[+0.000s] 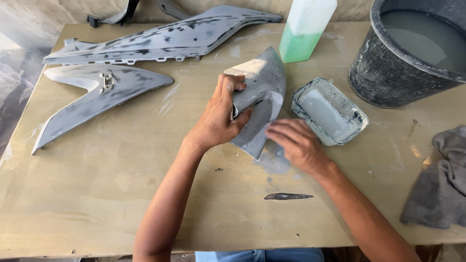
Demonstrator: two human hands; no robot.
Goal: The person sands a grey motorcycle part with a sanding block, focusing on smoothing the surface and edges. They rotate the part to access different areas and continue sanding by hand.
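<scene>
My left hand [219, 116] grips a grey, sanded plastic panel [264, 82] by its left edge and holds it tilted on the tan table [97, 194]. My right hand [295, 143] lies flat with its fingers pressed against the panel's lower right face; I cannot see whether anything is under the fingers. A wet grey smear [273, 162] marks the table just below the panel. A small rectangular tray [330, 111] of cloudy grey water stands just right of the panel.
Two long grey panels lie at the back left, one upper [160, 39] and one lower [92, 99]. A plastic bottle of green liquid [303, 31] stands behind. A dark bucket [412, 53] of murky water sits back right, a grey rag [441, 179] right, a thin dark sliver [287, 196] in front.
</scene>
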